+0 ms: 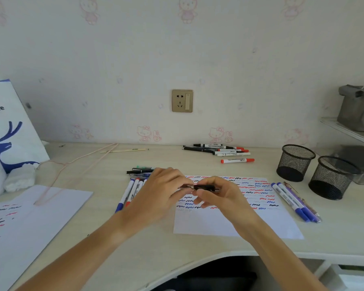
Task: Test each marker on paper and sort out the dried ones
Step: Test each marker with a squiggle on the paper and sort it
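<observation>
Head view is showing me gripping one black marker [204,187] crosswise above the test paper [235,221], my left hand [162,192] pinching one end and my right hand [216,196] curled round the barrel, which I am judging to be a cap coming off or going on; blur is hiding which. Piles are lying apart, seemingly to keep sorted from unsorted: six or so markers at the back of the worktop [219,152], three or four right of the paper [294,200], an uncountable cluster under my left hand. Two mesh cups [295,162] are standing at right.
</observation>
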